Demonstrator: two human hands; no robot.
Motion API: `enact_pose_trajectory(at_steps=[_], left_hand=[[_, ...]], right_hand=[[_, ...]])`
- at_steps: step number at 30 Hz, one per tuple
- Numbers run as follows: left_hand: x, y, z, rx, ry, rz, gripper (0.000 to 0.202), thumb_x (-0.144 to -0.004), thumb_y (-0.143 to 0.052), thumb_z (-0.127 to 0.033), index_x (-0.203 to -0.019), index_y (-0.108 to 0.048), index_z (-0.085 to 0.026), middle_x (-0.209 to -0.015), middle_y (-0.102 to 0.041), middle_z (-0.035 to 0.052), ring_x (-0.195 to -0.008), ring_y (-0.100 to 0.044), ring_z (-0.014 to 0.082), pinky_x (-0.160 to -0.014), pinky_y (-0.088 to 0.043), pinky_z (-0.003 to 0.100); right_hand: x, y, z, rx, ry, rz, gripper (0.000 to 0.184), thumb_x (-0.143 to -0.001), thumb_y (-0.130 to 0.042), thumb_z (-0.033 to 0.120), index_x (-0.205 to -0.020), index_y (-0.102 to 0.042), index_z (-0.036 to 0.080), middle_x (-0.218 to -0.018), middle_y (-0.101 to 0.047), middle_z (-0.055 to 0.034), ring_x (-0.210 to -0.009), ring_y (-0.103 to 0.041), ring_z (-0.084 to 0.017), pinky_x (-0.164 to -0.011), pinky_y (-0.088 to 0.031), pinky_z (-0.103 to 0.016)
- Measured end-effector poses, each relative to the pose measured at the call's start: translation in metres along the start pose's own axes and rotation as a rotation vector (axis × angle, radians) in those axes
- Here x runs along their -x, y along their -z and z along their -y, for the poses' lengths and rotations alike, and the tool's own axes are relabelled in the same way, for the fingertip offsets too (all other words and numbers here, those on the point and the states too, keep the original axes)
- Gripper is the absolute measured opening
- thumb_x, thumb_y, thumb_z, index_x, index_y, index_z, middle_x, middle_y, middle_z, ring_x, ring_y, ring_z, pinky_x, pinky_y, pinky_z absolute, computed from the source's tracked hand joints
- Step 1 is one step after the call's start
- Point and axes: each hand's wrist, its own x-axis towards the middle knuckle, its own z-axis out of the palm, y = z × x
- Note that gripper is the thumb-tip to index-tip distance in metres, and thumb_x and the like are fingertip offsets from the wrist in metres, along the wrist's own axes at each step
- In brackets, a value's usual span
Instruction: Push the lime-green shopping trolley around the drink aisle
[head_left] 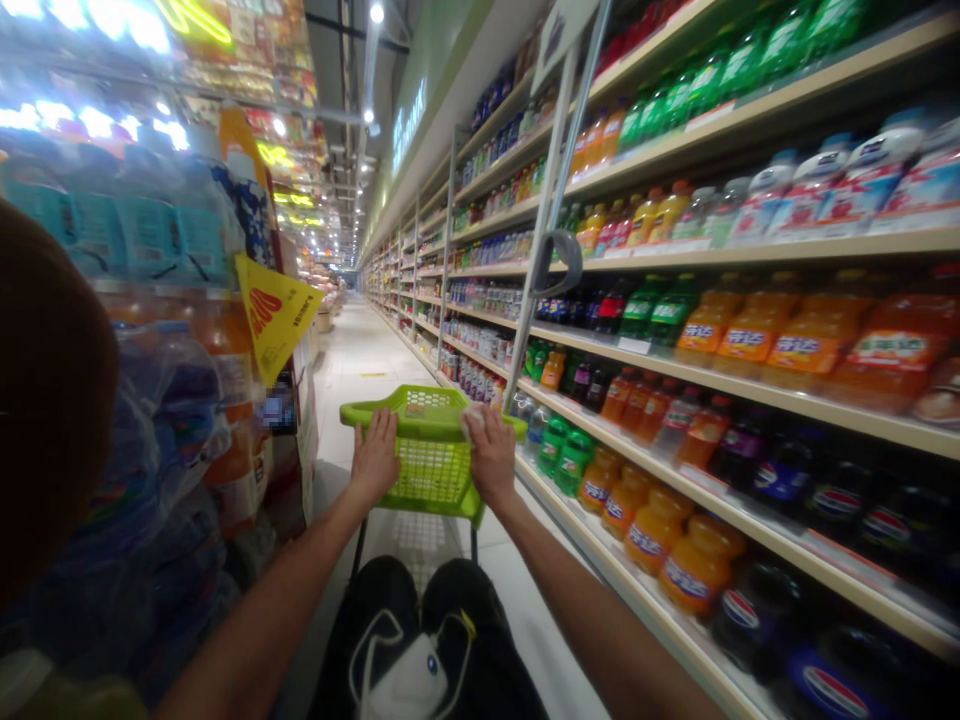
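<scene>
A lime-green shopping cart with a mesh plastic basket stands right in front of me. My left hand is closed over the left part of its handle, fingers pointing forward. On the right part of the handle rests my right hand, also closed. Beside its fingers, against the handle, a crumpled white tissue-like piece shows; part of it is hidden by the hand. A white device with a pale cord lies in my lap on dark trousers. The basket's inside is mostly hidden.
Long shelves of soda bottles run along the right side. Stacked wrapped bottles with a yellow price sign stand close on the left. A dark, blurred rounded shape fills the left edge. The tiled aisle stretches ahead.
</scene>
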Motion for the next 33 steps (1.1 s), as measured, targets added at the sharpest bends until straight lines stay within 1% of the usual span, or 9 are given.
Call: enact_pose_trajectory(at_steps=[3,7,10,14,17,20,24,29,33], left_hand=[[-0.001,0.001,-0.003,-0.008,0.003,0.016,0.071,-0.071,-0.045,-0.017,-0.138,-0.022,-0.010,-0.147,-0.020,0.0111,-0.136,-0.013,0.0245,-0.108,-0.015,0.050],[-0.001,0.006,0.000,-0.016,-0.019,0.037,0.070,-0.072,-0.046,-0.017,-0.138,-0.023,-0.012,-0.146,-0.022,0.0110,-0.136,-0.015,0.0253,-0.107,-0.019,0.051],[-0.002,0.008,0.002,0.016,-0.022,0.045,0.067,-0.073,-0.046,-0.018,-0.137,-0.025,-0.013,-0.146,-0.024,0.0113,-0.135,-0.017,0.0249,-0.107,-0.018,0.053],[-0.010,0.019,-0.007,0.149,0.021,-0.070,0.054,-0.081,-0.038,-0.021,-0.134,-0.030,-0.014,-0.144,-0.028,0.0105,-0.134,-0.023,0.0196,-0.108,-0.017,0.050],[-0.022,0.033,-0.026,0.278,-0.038,-0.161,0.045,-0.086,-0.031,-0.026,-0.131,-0.035,-0.016,-0.144,-0.031,0.0081,-0.133,-0.025,0.0147,-0.110,-0.017,0.042],[-0.030,0.040,-0.043,0.366,-0.152,-0.079,0.045,-0.088,-0.029,-0.031,-0.132,-0.033,-0.019,-0.139,-0.039,0.0058,-0.128,-0.034,0.0143,-0.110,-0.016,0.042],[-0.030,0.028,-0.054,0.367,-0.115,0.015,0.045,-0.088,-0.031,-0.037,-0.129,-0.036,-0.020,-0.133,-0.048,0.0051,-0.122,-0.041,0.0187,-0.107,-0.019,0.050],[-0.027,0.008,-0.070,0.236,-0.137,-0.157,0.045,-0.084,-0.040,-0.042,-0.122,-0.044,-0.019,-0.131,-0.048,0.0097,-0.121,-0.040,0.0251,-0.106,-0.012,0.059],[-0.028,0.001,-0.079,0.166,-0.186,-0.202,0.040,-0.083,-0.043,-0.034,-0.121,-0.045,-0.024,-0.129,-0.049,0.0084,-0.121,-0.040,0.0258,-0.105,-0.013,0.059]], right_hand=[[-0.006,-0.011,0.017,-0.077,-0.001,-0.003,0.048,-0.081,-0.033,0.002,-0.123,-0.050,0.019,-0.135,-0.042,-0.0116,-0.132,-0.024,-0.024,-0.101,-0.029,-0.051],[-0.013,-0.026,0.052,-0.157,0.126,0.080,0.045,-0.083,-0.035,0.005,-0.121,-0.051,0.021,-0.134,-0.044,-0.0083,-0.133,-0.023,-0.021,-0.104,-0.028,-0.047],[-0.016,-0.027,0.058,-0.170,0.169,0.118,0.044,-0.082,-0.037,0.005,-0.121,-0.050,0.021,-0.133,-0.046,-0.0075,-0.132,-0.025,-0.022,-0.104,-0.027,-0.048],[-0.023,-0.022,0.046,-0.233,0.095,0.068,0.046,-0.079,-0.036,0.006,-0.124,-0.045,0.015,-0.131,-0.046,-0.0122,-0.129,-0.031,-0.022,-0.103,-0.030,-0.047],[-0.028,-0.021,0.046,-0.316,0.099,0.035,0.042,-0.082,-0.036,0.011,-0.122,-0.046,0.014,-0.134,-0.041,-0.0138,-0.128,-0.032,-0.020,-0.101,-0.034,-0.041],[-0.022,-0.014,0.048,-0.319,0.100,0.051,0.043,-0.081,-0.040,0.016,-0.123,-0.045,0.017,-0.135,-0.040,-0.0130,-0.127,-0.032,-0.023,-0.102,-0.030,-0.047],[-0.004,0.005,0.027,-0.294,0.084,0.116,0.055,-0.073,-0.044,0.017,-0.128,-0.039,0.018,-0.129,-0.046,-0.0132,-0.121,-0.040,-0.027,-0.101,-0.023,-0.055],[0.002,0.008,-0.014,-0.157,-0.036,-0.006,0.042,-0.081,-0.035,0.019,-0.121,-0.045,0.018,-0.125,-0.052,-0.0126,-0.118,-0.045,-0.025,-0.099,-0.025,-0.055],[0.003,-0.003,-0.024,-0.003,-0.009,0.044,0.035,-0.085,-0.036,0.022,-0.115,-0.052,0.018,-0.118,-0.058,-0.0132,-0.115,-0.047,-0.028,-0.097,-0.023,-0.058]])
